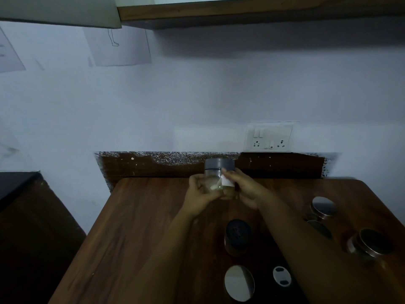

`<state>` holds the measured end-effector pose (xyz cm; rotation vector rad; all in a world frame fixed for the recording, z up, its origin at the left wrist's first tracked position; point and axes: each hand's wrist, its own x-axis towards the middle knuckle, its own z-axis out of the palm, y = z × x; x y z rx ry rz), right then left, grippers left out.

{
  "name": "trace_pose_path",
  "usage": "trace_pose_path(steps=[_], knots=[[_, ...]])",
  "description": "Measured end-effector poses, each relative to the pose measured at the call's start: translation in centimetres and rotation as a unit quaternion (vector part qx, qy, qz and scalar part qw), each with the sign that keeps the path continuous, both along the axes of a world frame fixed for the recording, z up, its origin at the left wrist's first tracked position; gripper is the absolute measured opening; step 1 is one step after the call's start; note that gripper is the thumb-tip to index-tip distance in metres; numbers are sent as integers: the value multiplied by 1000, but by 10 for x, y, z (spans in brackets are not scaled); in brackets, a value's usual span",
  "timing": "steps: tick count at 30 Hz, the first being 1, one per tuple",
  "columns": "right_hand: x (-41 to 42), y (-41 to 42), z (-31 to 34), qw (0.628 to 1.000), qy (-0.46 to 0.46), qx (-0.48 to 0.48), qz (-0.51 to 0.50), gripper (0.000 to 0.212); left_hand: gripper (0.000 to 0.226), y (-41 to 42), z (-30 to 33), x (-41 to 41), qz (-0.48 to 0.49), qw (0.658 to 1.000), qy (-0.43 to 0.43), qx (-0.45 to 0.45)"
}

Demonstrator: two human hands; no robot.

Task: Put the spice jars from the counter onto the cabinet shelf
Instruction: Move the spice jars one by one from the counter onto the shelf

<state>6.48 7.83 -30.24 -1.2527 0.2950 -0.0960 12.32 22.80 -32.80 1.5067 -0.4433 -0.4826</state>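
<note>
I've got the clear grey-lidded glass jar (219,178) up above the far middle of the brown wooden surface (140,227), left hand (200,195) on its left, right hand (242,186) on its right. Nearer me sits a dark-lidded jar (237,236). Right of it, two steel-lidded tins (324,207) (370,242). Behind everything, the white wall socket plate (269,137); overhead, the wooden cabinet shelf (241,12).

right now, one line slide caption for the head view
Both hands lift a grey-lidded jar above the counter.

No text can be read; the jar's (219,178) white label (226,182) looks blank.
</note>
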Motion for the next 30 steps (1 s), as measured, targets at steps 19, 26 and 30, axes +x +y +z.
trace_pose_path(steps=[19,26,30], knots=[[-11,-24,24,994,-16,78,74,99,65,10,10,-5,-167,980,59,-94],[-18,-27,27,986,-42,139,85,97,82,10,12,-8,-171,974,87,-117],[-20,-29,24,983,-46,158,79,99,79,6,13,-13,-175,973,89,-124]])
